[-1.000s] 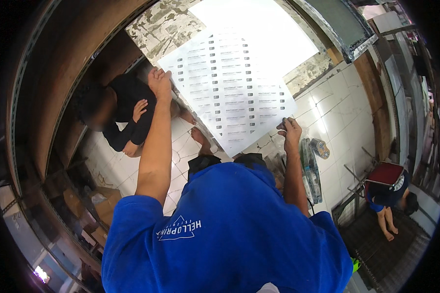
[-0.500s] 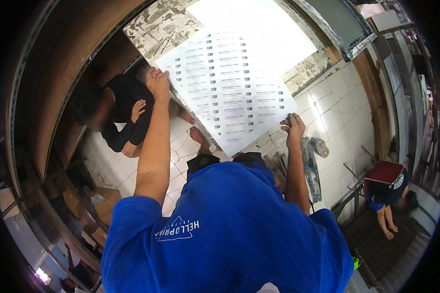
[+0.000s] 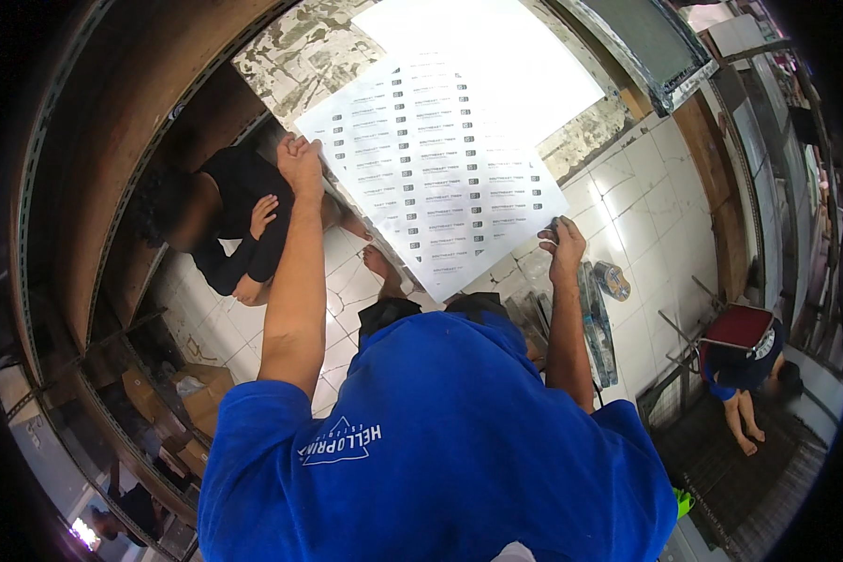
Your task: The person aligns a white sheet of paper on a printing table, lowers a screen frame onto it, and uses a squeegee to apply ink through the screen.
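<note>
- Sheet (image 3: 440,178) of repeated dark print stretches over the mottled surface (image 3: 300,51), its near corner pointing toward the wearer.
- Left hand (image 3: 300,166) clamps the sheet's left edge, arm outstretched.
- Right hand (image 3: 564,248), well apart from the left, bends its fingers at the right corner; whether it grips cannot be told.
- Brightly lit white paper (image 3: 506,75) covers the surface's far part.
- Co-worker (image 3: 239,187) in black, at left beside the surface.

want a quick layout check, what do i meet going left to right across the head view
boxes, left hand, printed sheet, right hand, round brown item, red seat
</note>
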The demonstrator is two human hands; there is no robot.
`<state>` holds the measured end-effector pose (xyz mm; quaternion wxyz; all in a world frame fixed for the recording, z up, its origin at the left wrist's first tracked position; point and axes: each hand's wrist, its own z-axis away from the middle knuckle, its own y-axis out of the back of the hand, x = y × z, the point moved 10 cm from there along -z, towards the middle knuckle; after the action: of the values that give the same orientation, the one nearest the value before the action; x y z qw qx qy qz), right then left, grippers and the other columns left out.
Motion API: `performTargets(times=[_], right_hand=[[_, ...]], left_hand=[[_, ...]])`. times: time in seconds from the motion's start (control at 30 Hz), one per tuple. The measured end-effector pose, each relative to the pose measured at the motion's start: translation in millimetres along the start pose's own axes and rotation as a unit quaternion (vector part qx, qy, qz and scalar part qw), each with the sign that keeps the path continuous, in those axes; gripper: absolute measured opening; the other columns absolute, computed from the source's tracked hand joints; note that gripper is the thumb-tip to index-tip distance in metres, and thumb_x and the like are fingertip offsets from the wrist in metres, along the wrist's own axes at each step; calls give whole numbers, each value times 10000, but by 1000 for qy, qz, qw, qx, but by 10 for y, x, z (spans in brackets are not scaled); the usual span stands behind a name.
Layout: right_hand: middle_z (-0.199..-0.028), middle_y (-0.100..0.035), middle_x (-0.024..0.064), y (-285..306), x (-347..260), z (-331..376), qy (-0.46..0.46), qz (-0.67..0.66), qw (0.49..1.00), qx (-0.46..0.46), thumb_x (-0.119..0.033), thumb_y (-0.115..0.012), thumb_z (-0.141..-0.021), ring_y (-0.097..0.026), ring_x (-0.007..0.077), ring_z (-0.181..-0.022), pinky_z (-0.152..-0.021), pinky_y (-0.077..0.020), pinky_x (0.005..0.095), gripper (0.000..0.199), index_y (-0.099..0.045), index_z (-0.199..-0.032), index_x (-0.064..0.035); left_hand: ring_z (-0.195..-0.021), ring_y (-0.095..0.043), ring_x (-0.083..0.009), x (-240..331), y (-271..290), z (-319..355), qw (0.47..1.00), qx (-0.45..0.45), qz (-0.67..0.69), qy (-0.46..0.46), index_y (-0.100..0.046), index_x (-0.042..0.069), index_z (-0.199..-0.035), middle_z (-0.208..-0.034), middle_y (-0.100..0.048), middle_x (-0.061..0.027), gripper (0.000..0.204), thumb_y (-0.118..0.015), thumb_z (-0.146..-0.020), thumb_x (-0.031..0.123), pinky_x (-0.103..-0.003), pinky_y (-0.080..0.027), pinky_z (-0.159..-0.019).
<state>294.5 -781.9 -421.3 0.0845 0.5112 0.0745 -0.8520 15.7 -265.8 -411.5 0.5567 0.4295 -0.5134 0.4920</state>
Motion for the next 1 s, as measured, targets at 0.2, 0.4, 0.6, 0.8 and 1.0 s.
performTargets(times=[0.2, 0.4, 0.6, 0.8, 1.0], right_hand=[[-794, -625, 68, -18, -42, -5, 3, 21, 1000, 0, -133, -598, -902, -642, 158, -633, -489, -489, 229, 215, -612, -1026, 42], [-727, -622, 51, -64, -91, -5, 0, 39, 999, -14, -154, -636, -876, -631, 143, -626, -508, -485, 228, 197, -614, -986, 7], [-750, -630, 71, -97, -223, -18, 50, 48, 997, -26, -94, -649, -855, -631, 153, -608, -477, -493, 255, 152, -601, -952, 12], [-769, -631, 79, -94, -375, -45, 76, 27, 996, -35, -32, -629, -850, -628, 158, -601, -446, -492, 258, 152, -570, -973, 34], [-724, -621, 60, -159, -526, -62, 116, -2, 992, -43, -19, -616, -857, -606, 134, -585, -438, -484, 235, 149, -571, -986, 40]], left_hand=[[-978, -603, -231, 23, -7, 12, 1000, 2, -5, -7, -388, -67, -1264, -1079, -593, -178, 591, -663, -740, -70, -301, -483, -850], [-1000, -544, -191, -51, -11, 6, 999, -20, 40, 13, -369, -70, -1298, -1092, -534, -138, 625, -654, -742, -75, -282, -455, -872], [-905, -575, -123, 52, -87, 71, 1000, -26, 6, -16, -436, -54, -1277, -1036, -625, -76, 556, -632, -760, -109, -239, -452, -802], [-720, -584, -77, 447, -174, 253, 997, -8, 6, -77, -624, -43, -1053, -876, -675, -43, 276, -635, -781, -80, -217, -457, -681], [-744, -563, -65, 1022, -228, 336, 989, -3, -39, -146, -629, -30, -1103, -917, -672, -31, 304, -656, -801, -21, -217, -456, -684]])
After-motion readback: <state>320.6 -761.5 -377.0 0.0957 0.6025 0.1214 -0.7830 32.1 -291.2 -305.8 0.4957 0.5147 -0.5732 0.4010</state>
